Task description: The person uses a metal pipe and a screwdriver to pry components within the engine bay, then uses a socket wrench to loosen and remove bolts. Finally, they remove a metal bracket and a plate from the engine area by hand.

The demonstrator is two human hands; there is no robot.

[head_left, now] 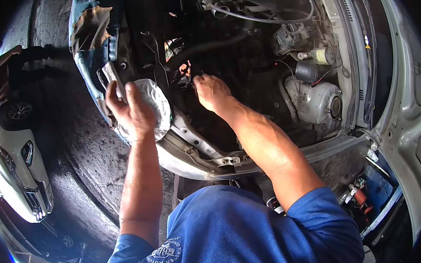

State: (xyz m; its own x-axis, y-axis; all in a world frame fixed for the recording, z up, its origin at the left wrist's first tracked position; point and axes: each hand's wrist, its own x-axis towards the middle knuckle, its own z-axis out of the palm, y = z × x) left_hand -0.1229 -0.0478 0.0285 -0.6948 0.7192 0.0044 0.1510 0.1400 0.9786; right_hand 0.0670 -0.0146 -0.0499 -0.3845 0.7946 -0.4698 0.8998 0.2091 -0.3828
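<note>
My left hand (133, 110) is at the front corner of an opened car. Its thumb and fingers curl around a flat pale grey strip-like piece (113, 76), whose exact kind does not show. Behind the same hand lies a round, crinkled silver-white piece (156, 103); whether the palm touches it is hidden. Down in the dark engine bay (253, 80), my right hand (213, 92) has its fingers drawn together near the front panel. What sits between those fingertips, if anything, is lost in shadow.
A torn brown patch (92, 28) marks the blue bumper (79, 59). A metal front crossmember (195, 140) runs close below my arms. Across the bay are a silver strut tower (320, 102) and a black cylinder (306, 71). A white car (17, 167) stands at left; tools (360, 195) lie at right.
</note>
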